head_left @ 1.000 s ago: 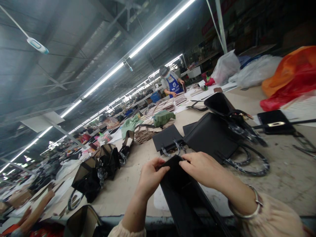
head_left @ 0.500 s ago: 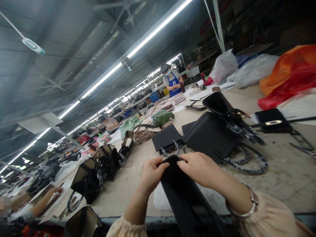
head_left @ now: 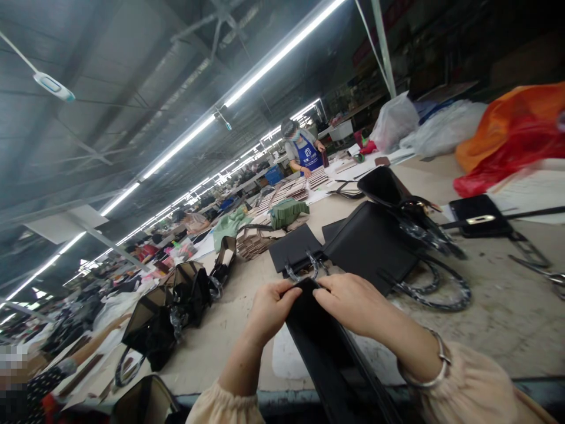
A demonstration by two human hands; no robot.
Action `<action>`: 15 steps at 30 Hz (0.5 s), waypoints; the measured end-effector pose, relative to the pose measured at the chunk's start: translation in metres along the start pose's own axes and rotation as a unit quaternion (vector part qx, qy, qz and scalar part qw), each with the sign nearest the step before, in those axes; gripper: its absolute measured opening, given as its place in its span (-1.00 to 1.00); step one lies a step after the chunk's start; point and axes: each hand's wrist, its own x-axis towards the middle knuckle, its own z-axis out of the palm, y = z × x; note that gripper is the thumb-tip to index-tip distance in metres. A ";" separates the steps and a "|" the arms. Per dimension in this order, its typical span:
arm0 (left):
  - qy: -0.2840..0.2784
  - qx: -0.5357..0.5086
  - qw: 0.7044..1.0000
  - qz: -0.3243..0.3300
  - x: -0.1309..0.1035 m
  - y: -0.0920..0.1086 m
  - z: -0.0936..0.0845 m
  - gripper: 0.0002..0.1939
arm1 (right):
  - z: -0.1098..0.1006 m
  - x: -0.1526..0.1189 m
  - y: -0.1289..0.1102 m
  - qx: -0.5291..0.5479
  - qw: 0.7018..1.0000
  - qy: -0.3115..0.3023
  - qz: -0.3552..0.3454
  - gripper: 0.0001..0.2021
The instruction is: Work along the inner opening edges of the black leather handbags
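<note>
Head view: a pale, scuffed table [head_left: 212,344] stretches under slanting strip lights [head_left: 285,52] in a crowded workshop. At lower centre, a long, plain black bag [head_left: 315,335] runs to the bottom edge, its far rim pinched by left hand [head_left: 271,309] and right hand [head_left: 353,300], thumbs near each other.

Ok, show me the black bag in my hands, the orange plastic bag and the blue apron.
Black bag [head_left: 324,353]: head view, middle of its body.
Orange plastic bag [head_left: 507,125]: head view, its upper part.
Blue apron [head_left: 308,155]: head view, its front.
</note>
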 end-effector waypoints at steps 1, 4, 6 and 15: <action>-0.002 -0.002 1.000 0.002 0.001 0.000 0.000 -0.71 | 0.000 0.000 0.000 0.003 1.000 0.001 -0.001 -0.69; 0.002 -0.015 1.000 -0.004 0.003 -0.002 0.001 -0.72 | 0.000 0.001 0.000 0.011 1.000 -0.001 -0.002 -0.69; 0.009 -0.037 0.999 -0.018 0.002 -0.002 0.002 -0.74 | -0.001 0.000 0.001 0.014 1.000 -0.001 -0.001 -0.69; 0.046 -0.229 0.968 -0.092 -0.024 -0.009 -0.002 -0.68 | -0.004 -0.002 0.000 0.022 1.000 -0.021 -0.004 -0.66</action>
